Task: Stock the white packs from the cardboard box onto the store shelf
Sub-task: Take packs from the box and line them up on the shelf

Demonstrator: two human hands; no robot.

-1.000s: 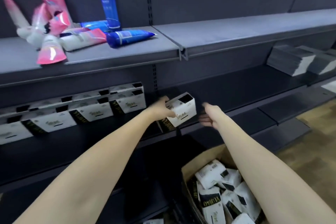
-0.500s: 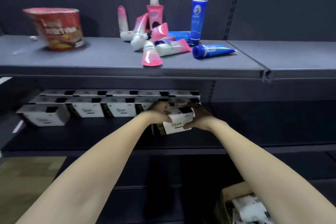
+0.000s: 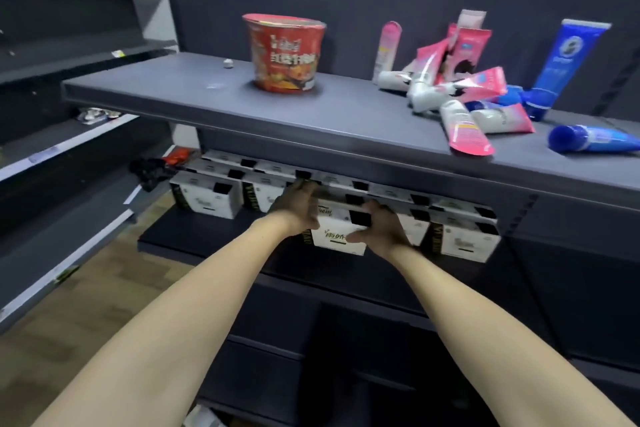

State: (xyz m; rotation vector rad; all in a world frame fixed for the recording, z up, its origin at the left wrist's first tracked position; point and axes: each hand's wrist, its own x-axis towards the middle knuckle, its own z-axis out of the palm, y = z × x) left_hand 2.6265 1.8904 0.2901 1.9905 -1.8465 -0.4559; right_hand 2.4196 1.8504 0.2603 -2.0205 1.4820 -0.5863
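A white pack [image 3: 337,234] with black trim sits at the front of the dark middle shelf [image 3: 221,251], between my two hands. My left hand [image 3: 297,208] grips its left side and top. My right hand [image 3: 382,230] holds its right side with the thumb on the front face. Rows of the same white packs [image 3: 207,198] line the shelf to the left, behind and to the right [image 3: 464,239]. The cardboard box is out of view.
On the upper shelf [image 3: 311,121] stand a red noodle cup [image 3: 284,52], a heap of pink and white tubes [image 3: 453,90] and blue tubes [image 3: 561,66]. More dark shelving [image 3: 69,156] runs along the left, with wood floor [image 3: 79,288] below.
My view swung left, so the cardboard box dropped out of sight. Both hands carried the pack left along the shelf and now hold it in the front row between other packs.
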